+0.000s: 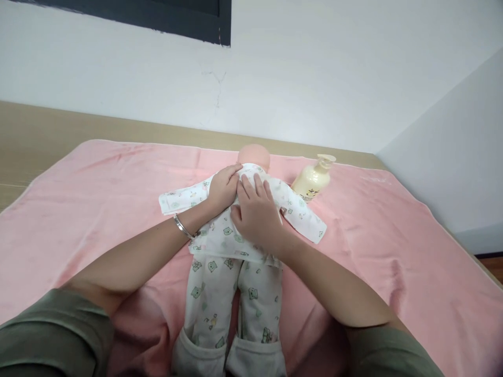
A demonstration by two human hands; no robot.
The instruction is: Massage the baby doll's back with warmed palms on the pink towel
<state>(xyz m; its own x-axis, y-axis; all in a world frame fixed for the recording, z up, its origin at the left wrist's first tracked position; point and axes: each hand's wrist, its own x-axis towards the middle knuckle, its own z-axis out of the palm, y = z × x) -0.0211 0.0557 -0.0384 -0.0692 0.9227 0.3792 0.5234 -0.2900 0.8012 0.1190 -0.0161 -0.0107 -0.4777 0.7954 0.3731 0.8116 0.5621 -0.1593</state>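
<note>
A baby doll (254,156) lies stretched out on a pink blanket, its bald head pointing away from me. It wears a white top (220,235) and matching trousers (214,296), both printed with small green animals. My left hand (223,188) rests on the upper left of the doll's top, its fingers fairly close together. Flat on the middle of the top lies my right hand (257,209), with the fingers spread. Neither hand grips anything visible. The doll's sleeves reach out to both sides, and its face is hidden.
A cream pump bottle (312,180) stands tilted in view beside the doll's right-hand sleeve. The pink blanket (365,251) covers most of a wooden surface (35,123), which meets a white wall (306,73) at the back. A dark frame (223,23) is on the wall.
</note>
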